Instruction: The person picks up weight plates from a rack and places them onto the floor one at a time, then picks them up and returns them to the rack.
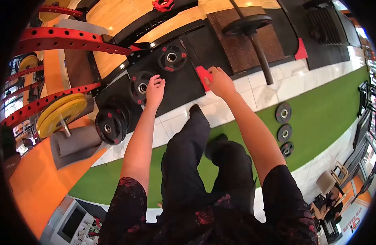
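My left hand (155, 93) is held out in front of me with loosely bent fingers and nothing in it. It overlaps the right edge of a black weight plate (136, 94) lying on the black rubber mat. Another black weight plate (177, 65) with red marks lies a little further away. My right hand (221, 83) is raised too, its fingers half bent and apart, holding nothing. In this view it is nearest to a red corner piece (203, 76) at the mat's edge.
A barbell (259, 57) with a black plate rests over a brown board (220, 36). Stacked black plates (108, 127) and yellow plates (59, 114) stand left by red rack beams (73, 38). Three small plates (284, 132) lie on green turf (318, 110). A person (329, 206) is at lower right.
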`<state>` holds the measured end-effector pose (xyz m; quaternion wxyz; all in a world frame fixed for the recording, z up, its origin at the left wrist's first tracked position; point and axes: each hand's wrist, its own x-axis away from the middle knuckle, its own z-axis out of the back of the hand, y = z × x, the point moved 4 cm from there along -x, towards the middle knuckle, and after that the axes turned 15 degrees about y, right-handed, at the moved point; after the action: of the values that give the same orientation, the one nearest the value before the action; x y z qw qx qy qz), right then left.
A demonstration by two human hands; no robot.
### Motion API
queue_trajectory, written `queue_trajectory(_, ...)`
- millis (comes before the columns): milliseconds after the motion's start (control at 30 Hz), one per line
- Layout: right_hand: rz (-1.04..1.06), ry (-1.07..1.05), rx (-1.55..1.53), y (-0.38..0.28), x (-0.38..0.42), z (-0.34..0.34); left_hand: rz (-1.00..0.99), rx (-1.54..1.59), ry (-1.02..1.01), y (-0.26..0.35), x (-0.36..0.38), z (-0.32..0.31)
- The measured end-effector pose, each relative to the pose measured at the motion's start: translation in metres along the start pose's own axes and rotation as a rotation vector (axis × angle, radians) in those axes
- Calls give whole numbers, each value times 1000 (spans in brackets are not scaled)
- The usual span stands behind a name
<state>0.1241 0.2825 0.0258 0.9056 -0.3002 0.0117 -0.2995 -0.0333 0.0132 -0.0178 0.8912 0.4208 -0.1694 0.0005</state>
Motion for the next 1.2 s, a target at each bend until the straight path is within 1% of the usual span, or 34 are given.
queue_trajectory(67, -59, 24, -194, -11, -6, -10, -40, 23, 70, -1, -2, 12)
queue_trajectory(100, -88, -9, -117, 47, -53, -83, 18, 71, 23, -71, -56, -75)
queue_trajectory(167, -76, 44, -243, 51, -93, -146, -87, -19, 115, -103, -103, -84)
queue_trajectory(200, -66, 38, -263, 45, -109, -178, -64, -110, 115, -118, -123, -81)
queue_trajectory(233, -69, 68, -276, 49, -123, -201, -59, -110, 122, -131, -140, -88)
queue_trajectory(300, -64, 88, -282, 58, -146, -248, -109, -183, 172, -151, -167, -104)
queue_trajectory(367, -91, 153, -277, 67, -167, -288, -117, -216, 153, -168, -189, -119)
queue_trajectory(400, -83, 149, -274, 69, -179, -303, -121, -275, 137, -175, -199, -126)
queue_trajectory(433, -128, 132, -277, 71, -191, -317, -127, -335, 124, -180, -210, -132)
queue_trajectory(467, -176, 115, -279, 75, -202, -330, -124, -332, 130, -183, -221, -137)
queue_trajectory(567, -129, 55, -237, 72, -223, -339, -93, -328, 129, -201, -243, -155)
queue_trajectory(600, -128, 52, -236, 74, -223, -343, -114, -343, 161, -209, -250, -158)
queue_trajectory(667, -165, 93, -256, 76, -226, -344, -146, -356, 200, -218, -265, -161)
queue_trajectory(733, -153, 120, -251, 77, -226, -346, -87, -291, 179, -229, -272, -165)
queue_trajectory(767, -145, 144, -247, 78, -225, -346, -88, -291, 173, -234, -273, -168)
queue_trajectory(833, -176, 164, -261, 78, -223, -347, -74, -291, 255, -230, -269, -165)
queue_trajectory(867, -206, 180, -280, 78, -221, -348, -77, -295, 253, -229, -266, -166)
queue_trajectory(933, -226, 177, -303, 82, -217, -347, 84, -202, 219, -225, -252, -165)
queue_trajectory(1033, -247, 217, -345, 99, -208, -356, 44, -169, 255, -218, -232, -164)
queue_trajectory(1067, -247, 246, -360, 110, -203, -358, 104, -93, 214, -214, -222, -163)
queue_trajectory(1100, -267, 259, -363, 111, -195, -344, 91, -101, 196, -212, -216, -163)
queue_trajectory(1167, -367, 143, -572, 104, -170, -309, 3, -142, 142, -209, -206, -160)
queue_trajectory(1200, -327, 243, -606, 109, -163, -302, 34, -107, 120, -190, -193, -157)
